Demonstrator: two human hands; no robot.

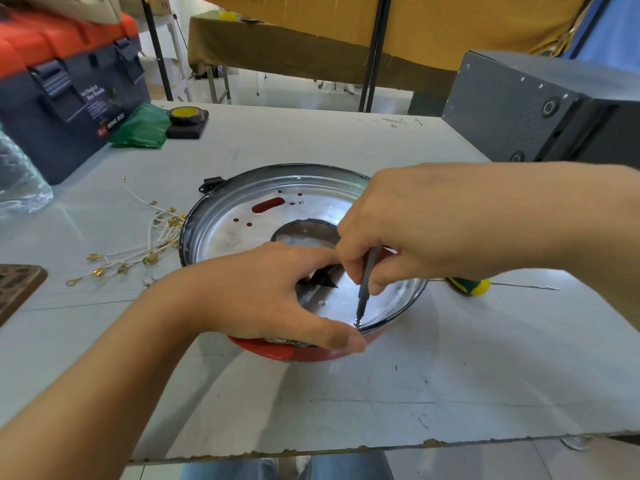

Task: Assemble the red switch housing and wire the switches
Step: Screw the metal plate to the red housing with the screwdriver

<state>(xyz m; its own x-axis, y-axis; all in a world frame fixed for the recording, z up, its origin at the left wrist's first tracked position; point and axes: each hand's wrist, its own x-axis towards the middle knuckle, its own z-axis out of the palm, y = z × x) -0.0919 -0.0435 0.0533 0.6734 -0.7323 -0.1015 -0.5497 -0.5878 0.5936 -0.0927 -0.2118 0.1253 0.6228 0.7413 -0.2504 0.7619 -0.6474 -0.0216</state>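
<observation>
Toolbox, dark blue body with orange lid, far left on desk: white print on front face, bottom line reads "WING BOX" (letters tilted with box). Small red-and-white logo left of it, not legible. Block of white text above, too blurred to read. Pencil scribbles on desk surface near far edge, possibly digits, not legible.

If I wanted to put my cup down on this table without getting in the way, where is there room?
The near strip of table between the red housing and the chipped front edge is bare. So is the far stretch between the tape roll and the black box. The left is crowded: loose wires beside the toolbox.
</observation>
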